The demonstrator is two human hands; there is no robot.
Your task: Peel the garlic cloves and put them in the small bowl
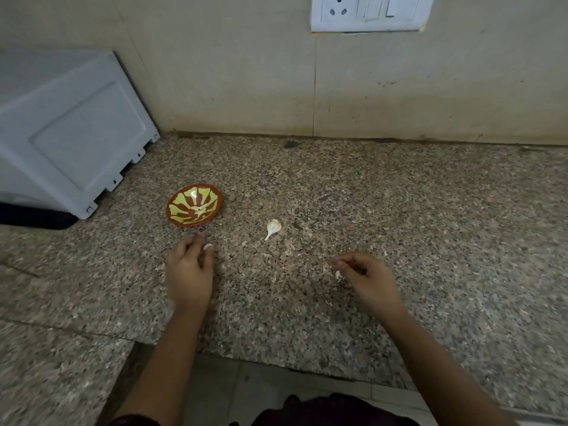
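A small red bowl (194, 205) with a yellow-green pattern sits on the granite counter, with pale peeled cloves (199, 210) inside it. My left hand (189, 269) hovers just below the bowl, its fingertips pinching a pale peeled garlic clove (208, 247). To the right of the bowl lies a partial garlic bulb (272, 227) with its stem. My right hand (365, 278) rests further right, fingers curled, thumb and forefinger pinched together. Bits of white garlic skin (338, 275) lie under it; whether it holds any I cannot tell.
A grey appliance (70, 130) stands at the back left, close to the bowl. The tiled wall with a white socket plate (368, 12) rises behind the speckled granite counter (399, 210). The counter's front edge runs below my forearms.
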